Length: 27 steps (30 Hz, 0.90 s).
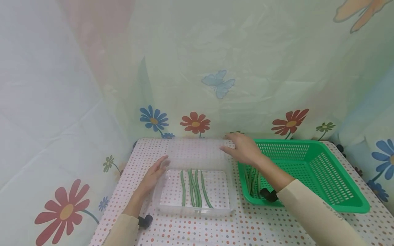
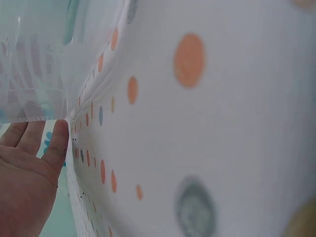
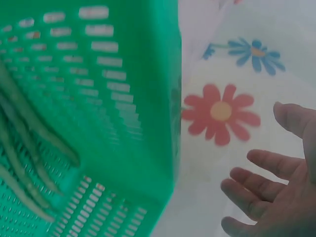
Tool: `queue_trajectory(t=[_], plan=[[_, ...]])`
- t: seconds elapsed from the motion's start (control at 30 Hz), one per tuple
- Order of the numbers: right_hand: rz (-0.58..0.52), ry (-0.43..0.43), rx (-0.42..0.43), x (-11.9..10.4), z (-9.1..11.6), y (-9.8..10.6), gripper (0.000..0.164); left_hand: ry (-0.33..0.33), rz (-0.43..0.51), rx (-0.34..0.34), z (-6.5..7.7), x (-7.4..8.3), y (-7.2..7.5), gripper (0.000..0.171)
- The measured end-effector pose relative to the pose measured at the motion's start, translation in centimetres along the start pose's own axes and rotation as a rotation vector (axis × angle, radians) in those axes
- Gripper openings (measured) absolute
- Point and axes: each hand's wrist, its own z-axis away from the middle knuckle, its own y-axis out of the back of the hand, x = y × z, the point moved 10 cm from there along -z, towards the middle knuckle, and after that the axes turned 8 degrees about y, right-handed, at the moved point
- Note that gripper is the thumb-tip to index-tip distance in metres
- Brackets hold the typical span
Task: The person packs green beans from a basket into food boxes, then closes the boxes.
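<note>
A clear plastic box (image 1: 215,194) stands on the dotted tabletop with several green beans (image 1: 197,189) lying lengthwise inside. Behind the beans, a translucent lid-like panel (image 1: 197,149) spans the back of the box. My left hand (image 1: 154,174) is at the box's left side; in the left wrist view its straight fingers (image 2: 59,140) reach right to the plastic edge. Over the panel's right end, beside the green basket (image 1: 335,205), is my right hand (image 1: 244,148). The right wrist view shows this hand with fingers (image 3: 271,163) spread and nothing held.
More green beans (image 3: 29,118) lie at the left end of the green basket, under my right forearm. Past the table's back edge hangs a flower-printed curtain (image 1: 240,112). A similar sheet (image 1: 55,136) hangs along the left side.
</note>
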Motion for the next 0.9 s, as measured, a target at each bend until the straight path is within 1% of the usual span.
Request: queue_trajectory(t=[0.2,0.33,0.43,0.6,0.67,0.73,0.83,0.9], plan=[[-0.081,-0.088,-0.034,2.8,0.5,0.7,0.052,-0.005,0.0,0.002,0.1,0.2,0.1,0.048],[-0.091,-0.096,-0.037,4.0,0.7,0.8,0.038,-0.01,-0.003,0.0,0.1,0.2,0.1,0.048],[-0.089,-0.094,-0.051,4.8,0.8,0.5,0.029,0.0,-0.005,0.001,0.0,0.0,0.1,0.048],[-0.103,-0.104,-0.073,6.2,1.1,0.0,0.019,0.01,-0.003,0.001,0.0,-0.1,0.1,0.047],[-0.118,-0.119,-0.08,6.9,1.2,-0.3,0.019,0.011,-0.007,0.0,0.0,-0.1,0.1,0.047],[-0.131,-0.134,-0.089,7.7,1.4,-0.6,0.025,0.016,-0.012,0.003,0.1,-0.2,0.1,0.047],[-0.123,-0.147,-0.106,8.7,1.7,-1.1,0.033,0.017,-0.021,0.007,0.1,-0.2,0.1,0.047],[-0.105,-0.158,-0.124,9.4,1.8,-1.5,0.034,0.018,-0.024,0.01,0.1,-0.2,0.1,0.047]])
